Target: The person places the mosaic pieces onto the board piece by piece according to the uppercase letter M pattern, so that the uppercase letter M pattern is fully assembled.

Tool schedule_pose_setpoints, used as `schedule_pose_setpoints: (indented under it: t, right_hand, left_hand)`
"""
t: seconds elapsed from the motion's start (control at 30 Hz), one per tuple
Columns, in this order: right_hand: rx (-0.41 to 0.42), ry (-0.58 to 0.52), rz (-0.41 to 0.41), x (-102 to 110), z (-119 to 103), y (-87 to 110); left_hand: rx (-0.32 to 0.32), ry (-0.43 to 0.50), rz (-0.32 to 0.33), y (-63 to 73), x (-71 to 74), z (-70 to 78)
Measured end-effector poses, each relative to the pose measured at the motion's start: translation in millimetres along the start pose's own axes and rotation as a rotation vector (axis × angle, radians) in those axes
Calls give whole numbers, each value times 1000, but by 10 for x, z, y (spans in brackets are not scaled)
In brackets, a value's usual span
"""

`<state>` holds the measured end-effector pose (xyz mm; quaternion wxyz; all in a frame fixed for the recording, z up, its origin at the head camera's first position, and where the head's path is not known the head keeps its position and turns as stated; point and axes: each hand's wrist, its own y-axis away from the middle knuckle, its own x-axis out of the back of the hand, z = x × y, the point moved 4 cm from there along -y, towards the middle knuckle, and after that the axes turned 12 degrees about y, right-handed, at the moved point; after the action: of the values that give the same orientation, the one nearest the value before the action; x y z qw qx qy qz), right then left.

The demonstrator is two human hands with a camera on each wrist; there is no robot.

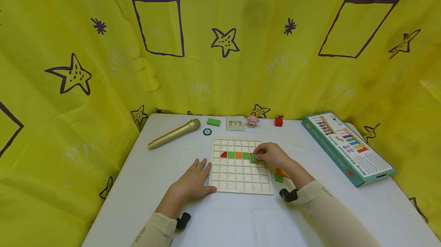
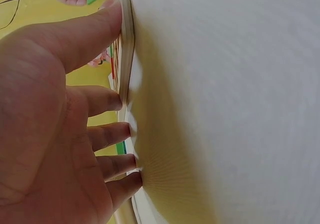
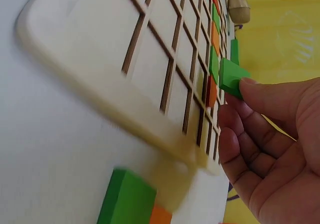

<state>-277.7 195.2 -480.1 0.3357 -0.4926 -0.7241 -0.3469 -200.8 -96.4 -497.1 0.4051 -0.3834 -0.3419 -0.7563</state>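
The light here is soft and even. On the tabletop [image 1: 241, 216], a yellowish shadow [image 2: 172, 134] lies beside the left hand [image 2: 55, 119]; in the right wrist view, the board [image 3: 100, 91] has a blurred edge.

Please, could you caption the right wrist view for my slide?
The right hand pinches a green tile over the gridded board.

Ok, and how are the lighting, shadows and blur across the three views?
Head view: fairly even light on the yellow curtain, no strong glare. Left wrist view: a broad yellowish shadow on the white tabletop beside the left hand. Right wrist view: the near edge of the board is blurred; the held green square looks sharper.
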Motion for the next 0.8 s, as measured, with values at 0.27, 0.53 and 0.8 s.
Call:
schedule_pose_setpoints:
  t: [0.27, 0.53, 0.8]
  right_hand:
    - [50, -11, 13, -88, -207, -85]
    - [78, -24, 24, -160, -350, -149]
    - [93, -30, 13, -214, -445, -195]
  left_hand:
    - [-10, -1, 0, 5, -5, 1]
    - [-6, -10, -3, 3, -5, -2]
    - [-12, -6, -7, -6, -5, -1]
